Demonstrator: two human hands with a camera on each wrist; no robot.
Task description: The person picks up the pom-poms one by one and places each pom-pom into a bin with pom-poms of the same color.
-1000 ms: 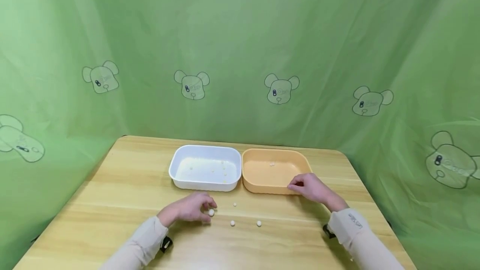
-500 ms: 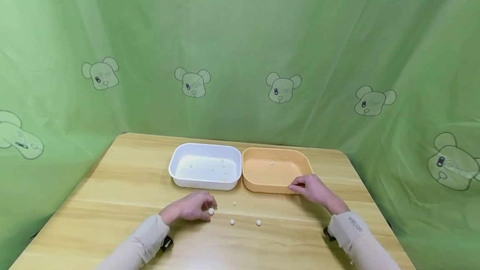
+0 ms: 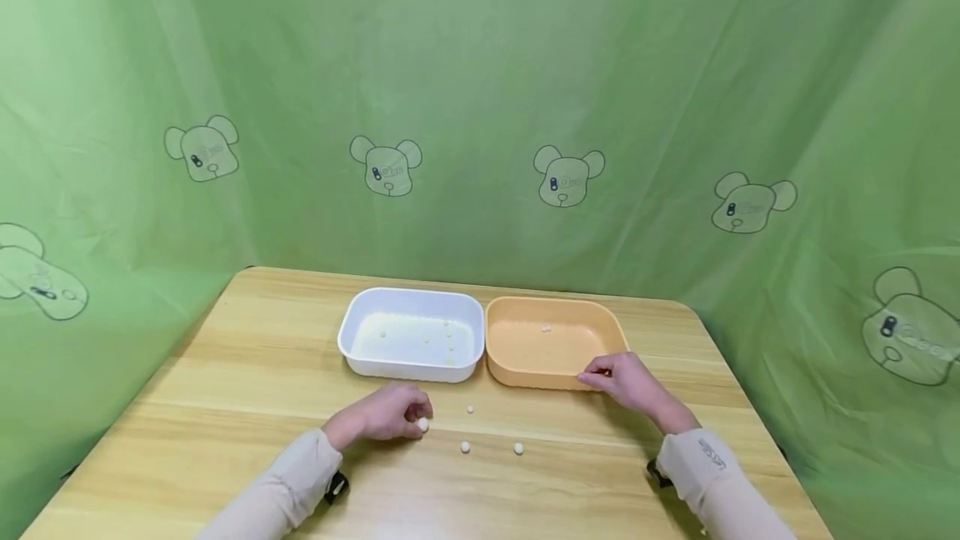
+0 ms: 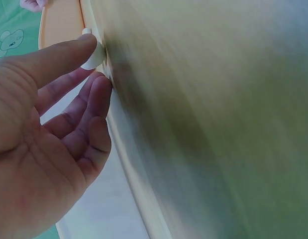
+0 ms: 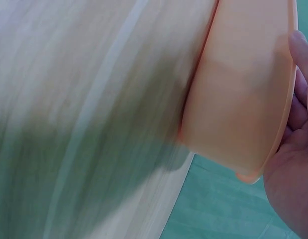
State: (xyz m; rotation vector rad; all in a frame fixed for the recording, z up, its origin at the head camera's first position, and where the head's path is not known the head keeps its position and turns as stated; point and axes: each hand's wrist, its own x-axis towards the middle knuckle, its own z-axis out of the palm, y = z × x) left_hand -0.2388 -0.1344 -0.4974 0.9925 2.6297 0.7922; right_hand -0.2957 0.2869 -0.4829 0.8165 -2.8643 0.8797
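My left hand (image 3: 388, 413) is low over the table in front of the white tray (image 3: 411, 374). Its thumb and finger pinch a small white ball (image 3: 423, 424); in the left wrist view the thumb lies across the ball (image 4: 94, 59), and the other fingers are loosely curled. My right hand (image 3: 628, 379) grips the near right rim of the orange tray (image 3: 536, 378), as the right wrist view also shows with the thumb at the rim. Two more white balls, one left (image 3: 465, 447) and one right (image 3: 518, 448), lie nearby, with a smaller white piece (image 3: 470, 409) behind them.
Both trays stand side by side on the wooden table (image 3: 247, 340). Several tiny yellowish pieces (image 3: 451, 348) are in the white tray, and small white pieces (image 3: 546, 329) in the orange one. A green curtain (image 3: 472, 90) surrounds the back and sides.
The left thumb and fingers have closed in on the white ball, which stays in about the same spot. The right hand keeps its place on the orange tray's rim.
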